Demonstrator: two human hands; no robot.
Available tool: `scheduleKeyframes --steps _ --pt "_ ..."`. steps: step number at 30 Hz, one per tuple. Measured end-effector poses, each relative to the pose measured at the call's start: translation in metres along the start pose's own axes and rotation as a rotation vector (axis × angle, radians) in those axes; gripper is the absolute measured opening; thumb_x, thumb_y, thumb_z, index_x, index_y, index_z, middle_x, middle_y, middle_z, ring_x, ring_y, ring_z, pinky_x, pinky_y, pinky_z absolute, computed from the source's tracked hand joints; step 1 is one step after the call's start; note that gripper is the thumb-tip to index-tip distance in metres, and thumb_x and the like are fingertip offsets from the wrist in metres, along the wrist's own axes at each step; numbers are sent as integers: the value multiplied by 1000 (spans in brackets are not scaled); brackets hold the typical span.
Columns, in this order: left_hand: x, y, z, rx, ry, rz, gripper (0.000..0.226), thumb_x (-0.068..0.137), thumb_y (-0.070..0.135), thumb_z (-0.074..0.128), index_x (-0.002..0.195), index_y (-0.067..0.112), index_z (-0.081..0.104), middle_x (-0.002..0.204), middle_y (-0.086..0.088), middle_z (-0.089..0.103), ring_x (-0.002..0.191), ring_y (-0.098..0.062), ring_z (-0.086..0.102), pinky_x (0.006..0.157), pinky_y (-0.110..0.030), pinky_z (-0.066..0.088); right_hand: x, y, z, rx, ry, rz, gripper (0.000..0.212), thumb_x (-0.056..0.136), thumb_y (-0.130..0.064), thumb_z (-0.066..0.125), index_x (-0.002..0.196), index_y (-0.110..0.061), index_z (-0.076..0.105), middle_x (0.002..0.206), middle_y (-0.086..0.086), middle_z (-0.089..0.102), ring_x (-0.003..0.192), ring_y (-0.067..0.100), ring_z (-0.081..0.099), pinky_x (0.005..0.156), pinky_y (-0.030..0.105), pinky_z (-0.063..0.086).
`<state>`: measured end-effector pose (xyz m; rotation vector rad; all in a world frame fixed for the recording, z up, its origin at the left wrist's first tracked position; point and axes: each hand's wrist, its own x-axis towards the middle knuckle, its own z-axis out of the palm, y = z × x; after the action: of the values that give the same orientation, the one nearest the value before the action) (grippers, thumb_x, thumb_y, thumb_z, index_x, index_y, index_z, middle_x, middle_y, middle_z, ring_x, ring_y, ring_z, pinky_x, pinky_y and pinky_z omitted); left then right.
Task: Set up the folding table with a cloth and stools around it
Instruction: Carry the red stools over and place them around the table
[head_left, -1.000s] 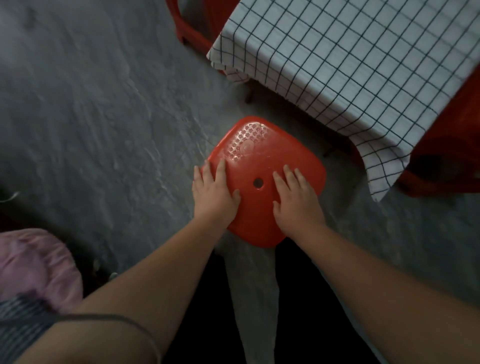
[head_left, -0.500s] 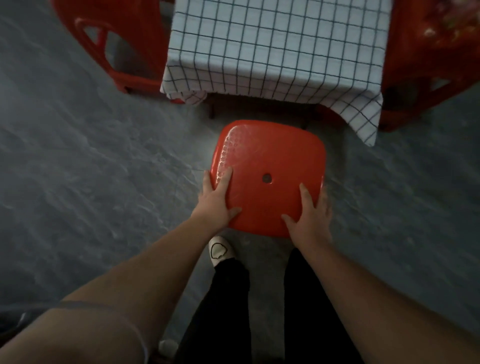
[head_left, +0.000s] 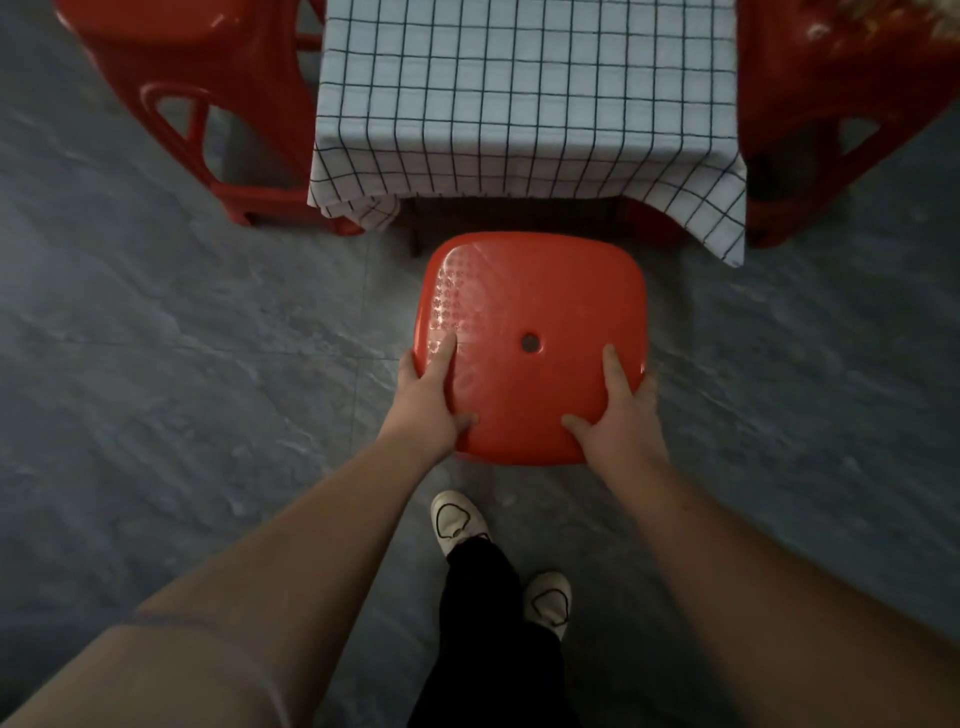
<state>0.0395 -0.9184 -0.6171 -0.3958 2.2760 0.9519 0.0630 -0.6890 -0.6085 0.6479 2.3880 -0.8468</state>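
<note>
Both hands — left hand (head_left: 428, 400), right hand (head_left: 618, 415) — grip the glossy red stool (head_left: 535, 312), centre-holed seat.

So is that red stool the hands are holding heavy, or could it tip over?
The red stool looks like moulded plastic, so it is probably light and stiff. The left hand and right hand each grip a seat edge, which suggests easy carrying. Its glossy top may be a bit slippery. The neighbouring stool shows splayed legs, so tipping seems unlikely.
</note>
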Motion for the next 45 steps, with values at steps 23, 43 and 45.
scheduleKeyframes --steps 23,43,45 --pt "-85 -52 23 103 -23 -58 111 81 21 82 154 53 5 161 0 8 141 -30 36 107 -46 43 -90 40 42 -22 -18 29 104 85 -34 78 156 -48 3 164 8 1 148 33 25 117 53 32" --pt "-149 -109 57 109 -54 -111 115 81 17 81 148 61 -2 165 5 -7 146 -29 29 115 -48 35 -158 82 80 20 -14 51 106 84 -30 79 154 -52 3 164 3 -3 150 31 22 117 55 31" --pt "-155 -112 60 119 -54 -111 114 81 17 80 148 60 -2 165 3 -9 148 -30 26 116 -46 33 -164 87 82 21 -18 44 106 84 -30 79 155 -50 3 163 6 -2 149 30 23 118 53 31"
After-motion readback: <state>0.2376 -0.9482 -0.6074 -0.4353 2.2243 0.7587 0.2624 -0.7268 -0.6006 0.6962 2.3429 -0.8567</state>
